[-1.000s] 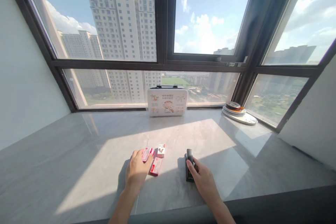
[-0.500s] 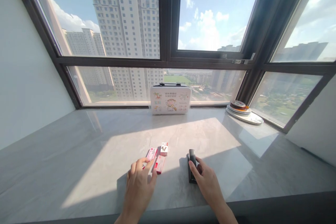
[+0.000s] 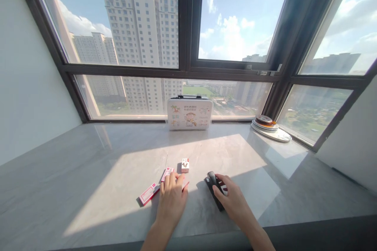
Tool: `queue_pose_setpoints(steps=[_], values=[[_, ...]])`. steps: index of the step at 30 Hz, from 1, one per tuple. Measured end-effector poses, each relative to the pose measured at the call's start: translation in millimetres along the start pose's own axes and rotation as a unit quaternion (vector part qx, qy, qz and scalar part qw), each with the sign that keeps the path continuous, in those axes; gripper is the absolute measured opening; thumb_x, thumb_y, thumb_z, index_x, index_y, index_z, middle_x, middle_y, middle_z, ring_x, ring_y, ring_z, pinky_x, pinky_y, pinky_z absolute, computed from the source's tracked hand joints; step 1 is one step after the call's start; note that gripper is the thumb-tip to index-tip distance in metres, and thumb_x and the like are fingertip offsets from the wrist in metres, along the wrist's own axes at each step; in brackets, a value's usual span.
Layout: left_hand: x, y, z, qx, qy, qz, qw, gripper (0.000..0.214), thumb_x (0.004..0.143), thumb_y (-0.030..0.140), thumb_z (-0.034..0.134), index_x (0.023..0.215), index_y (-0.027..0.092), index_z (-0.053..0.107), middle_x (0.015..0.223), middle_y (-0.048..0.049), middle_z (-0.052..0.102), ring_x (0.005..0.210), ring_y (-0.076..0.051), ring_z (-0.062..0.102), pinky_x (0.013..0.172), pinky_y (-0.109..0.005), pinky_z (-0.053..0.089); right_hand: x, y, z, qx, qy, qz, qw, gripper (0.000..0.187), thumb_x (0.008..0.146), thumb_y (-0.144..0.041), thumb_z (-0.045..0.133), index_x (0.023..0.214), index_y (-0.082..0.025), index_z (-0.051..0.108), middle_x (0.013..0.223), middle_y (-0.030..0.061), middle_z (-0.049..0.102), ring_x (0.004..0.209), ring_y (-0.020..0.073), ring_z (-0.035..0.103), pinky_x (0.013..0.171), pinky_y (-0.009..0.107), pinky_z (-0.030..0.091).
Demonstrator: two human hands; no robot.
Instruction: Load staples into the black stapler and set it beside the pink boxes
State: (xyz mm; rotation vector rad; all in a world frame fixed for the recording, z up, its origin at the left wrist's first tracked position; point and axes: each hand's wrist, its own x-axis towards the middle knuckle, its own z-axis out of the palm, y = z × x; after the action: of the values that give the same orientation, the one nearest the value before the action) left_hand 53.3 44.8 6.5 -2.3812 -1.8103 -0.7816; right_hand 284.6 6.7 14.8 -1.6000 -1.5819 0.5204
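Note:
My right hand (image 3: 231, 196) is closed around the side of a black stapler (image 3: 214, 193), which lies at a slant on the windowsill with its top arm uppermost. My left hand (image 3: 173, 196) is over a small red-and-white box (image 3: 186, 183), thumb on its near right side and fingers across it; most of this box is hidden. Just beyond those fingers is a second red-and-white box (image 3: 167, 173), partly covered. Left of the hand lies a longer red-and-white box (image 3: 149, 193). A small white box (image 3: 185, 165) with a dark picture of what look like staples stands behind.
A white case (image 3: 190, 114) with cartoon prints and a black handle stands against the window. Stacked round plates or lids (image 3: 268, 126) sit in the right corner. The pale marble sill (image 3: 112, 188) has a front edge close to my forearms.
My left hand has moved right and now covers the middle box, which has shifted slightly right; the long left box is uncovered. The stapler has turned, its far end swinging left.

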Motion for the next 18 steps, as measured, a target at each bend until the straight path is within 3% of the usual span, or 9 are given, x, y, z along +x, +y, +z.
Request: queue_pose_setpoints(steps=[4, 7, 11, 14, 16, 18], values=[[-21, 9, -6.0, -0.087, -0.072, 0.051, 0.992, 0.039, 0.099, 0.033, 0.052, 0.137, 0.037, 0.059, 0.133, -0.0051, 0.057, 0.121, -0.026, 0.052, 0.099, -0.041, 0.044, 15, -16, 9, -0.044, -0.021, -0.05, 0.998, 0.042, 0.09, -0.023, 0.05, 0.129, -0.024, 0.066, 0.12, 0.0083, 0.07, 0.112, 0.025, 0.064, 0.1, 0.037, 0.047], [-29, 10, -14.0, -0.134, -0.112, 0.076, 0.982, 0.044, 0.096, 0.038, 0.058, 0.14, 0.041, 0.056, 0.146, -0.0033, 0.051, 0.132, -0.028, 0.047, 0.107, -0.043, 0.042, 21, -33, 24, -0.037, -0.041, -0.071, 0.996, 0.042, 0.087, -0.02, 0.051, 0.125, -0.024, 0.068, 0.119, 0.0074, 0.071, 0.115, 0.0252, 0.064, 0.113, 0.041, 0.036], [-26, -1, -22.2, -0.149, -0.143, 0.093, 0.974, 0.053, 0.093, 0.039, 0.061, 0.145, 0.038, 0.052, 0.154, -0.0048, 0.048, 0.142, -0.032, 0.04, 0.115, -0.048, 0.036, 25, -56, 46, -0.012, -0.066, -0.08, 0.995, 0.026, 0.087, -0.027, 0.061, 0.111, -0.026, 0.071, 0.108, 0.0041, 0.074, 0.106, 0.0241, 0.067, 0.12, 0.047, 0.024], [-24, -10, -22.9, -0.14, -0.151, 0.086, 0.975, 0.053, 0.092, 0.038, 0.062, 0.144, 0.034, 0.054, 0.149, -0.0076, 0.054, 0.141, -0.033, 0.043, 0.117, -0.049, 0.035, 31, -68, 62, -0.007, -0.039, -0.06, 0.997, 0.02, 0.08, -0.037, 0.074, 0.095, -0.023, 0.072, 0.095, 0.0027, 0.074, 0.095, 0.0243, 0.067, 0.121, 0.052, 0.02], [-24, -15, -21.9, -0.123, -0.145, 0.073, 0.979, 0.053, 0.091, 0.039, 0.062, 0.144, 0.034, 0.055, 0.152, -0.0073, 0.052, 0.143, -0.033, 0.042, 0.118, -0.05, 0.034, 38, -72, 68, 0.046, -0.017, -0.038, 0.998, 0.023, 0.077, -0.041, 0.077, 0.089, -0.022, 0.072, 0.09, 0.0024, 0.074, 0.091, 0.0241, 0.067, 0.116, 0.05, 0.028], [-24, -19, -21.1, -0.102, -0.141, 0.058, 0.983, 0.055, 0.09, 0.041, 0.064, 0.143, 0.036, 0.055, 0.157, -0.0065, 0.047, 0.146, -0.034, 0.039, 0.119, -0.052, 0.032, 46, -69, 68, 0.179, -0.004, 0.004, 0.984, 0.027, 0.078, -0.046, 0.076, 0.09, -0.021, 0.072, 0.088, 0.0031, 0.074, 0.089, 0.0241, 0.067, 0.103, 0.043, 0.043]])
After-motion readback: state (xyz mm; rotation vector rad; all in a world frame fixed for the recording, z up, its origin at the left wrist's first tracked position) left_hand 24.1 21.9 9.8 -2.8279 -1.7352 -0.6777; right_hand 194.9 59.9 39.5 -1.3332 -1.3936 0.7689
